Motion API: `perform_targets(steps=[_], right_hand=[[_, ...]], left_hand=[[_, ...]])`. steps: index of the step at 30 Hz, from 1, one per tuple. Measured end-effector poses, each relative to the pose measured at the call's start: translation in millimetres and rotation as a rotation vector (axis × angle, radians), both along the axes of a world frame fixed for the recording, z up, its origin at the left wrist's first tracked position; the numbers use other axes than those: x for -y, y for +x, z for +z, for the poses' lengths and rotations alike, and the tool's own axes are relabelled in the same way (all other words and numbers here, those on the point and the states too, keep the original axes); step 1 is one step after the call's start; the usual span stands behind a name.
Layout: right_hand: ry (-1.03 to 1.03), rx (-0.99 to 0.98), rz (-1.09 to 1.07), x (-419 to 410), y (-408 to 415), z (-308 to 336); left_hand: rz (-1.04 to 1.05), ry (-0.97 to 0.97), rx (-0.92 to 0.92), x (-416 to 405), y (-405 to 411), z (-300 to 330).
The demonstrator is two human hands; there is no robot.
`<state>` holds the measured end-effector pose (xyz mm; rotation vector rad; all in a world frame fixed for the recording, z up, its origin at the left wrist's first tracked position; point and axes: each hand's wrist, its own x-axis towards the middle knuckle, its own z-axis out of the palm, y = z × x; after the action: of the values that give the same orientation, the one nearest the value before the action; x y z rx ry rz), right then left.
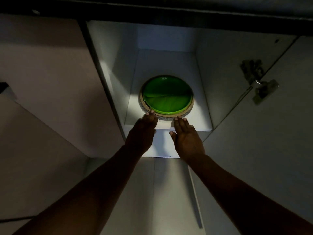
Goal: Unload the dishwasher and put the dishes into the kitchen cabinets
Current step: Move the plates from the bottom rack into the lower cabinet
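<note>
Plates (166, 97) sat in a stack on the cabinet shelf (199, 119), a green one on top; both hands were flat and held nothing. Left hand (145, 126) and right hand (187, 133) touched the stack's near edge with straight fingers.

Dim room; white cabinet (169, 53) lit inside, door hinge (259, 80) at right.

no readable text, no labels, no brands, no numbers on any surface

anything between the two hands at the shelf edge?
Head view: only bare white shelf between left hand and right hand. Both touch the plate stack's near rim.
</note>
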<state>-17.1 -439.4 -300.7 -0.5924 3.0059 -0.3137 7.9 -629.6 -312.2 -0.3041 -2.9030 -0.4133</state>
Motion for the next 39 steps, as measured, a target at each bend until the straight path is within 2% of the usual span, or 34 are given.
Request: perform_targets(steps=[3,9,14,18,20,24,28,31,35,37,39], right_hand=[[-0.008,0.032,-0.007,-0.9,-4.1,1.3],[-0.039,-0.094,-0.012,-4.2,10.2,14.3],[-0.147,-0.216,-0.05,-8.0,47.9,50.4],[-0.214,-0.171,-0.008,-19.6,100.9,93.6],[-0.196,-0.165,0.042,-32.3,129.4,120.6],[-0.127,-0.21,0.199,-69.6,175.8,193.0],[-0.145,-0.267,0.194,-107.2,204.7,279.6],[-0.226,-0.363,0.117,-135.5,217.8,329.3],[-0.33,-0.442,-0.208,-187.8,233.7,350.4],[-0.317,-0.374,-0.428,-204.8,237.6,343.7],[-0.412,-0.181,-0.563,-209.0,240.7,334.2]], left_hand=[[-0.02,-0.082,0.027,-1.3,-5.2,-3.9],[0.02,-0.002,-0.027,-6.3,2.9,9.5],[0.01,-0.088,-0.168,-0.9,41.4,42.0],[0.07,-0.034,-0.074,-8.3,103.4,70.6],[0.106,-0.024,-0.019,-26.6,133.4,96.6],[0.217,0.093,0.134,-72.6,181.4,187.9],[0.348,0.223,0.196,-112.3,205.2,277.6],[0.354,0.333,0.19,-134.2,215.9,306.3],[0.281,0.43,0.147,-153.0,233.8,325.0],[0.27,0.449,0.144,-156.8,237.3,328.1],[0.271,0.47,0.144,-157.3,239.5,326.3]])
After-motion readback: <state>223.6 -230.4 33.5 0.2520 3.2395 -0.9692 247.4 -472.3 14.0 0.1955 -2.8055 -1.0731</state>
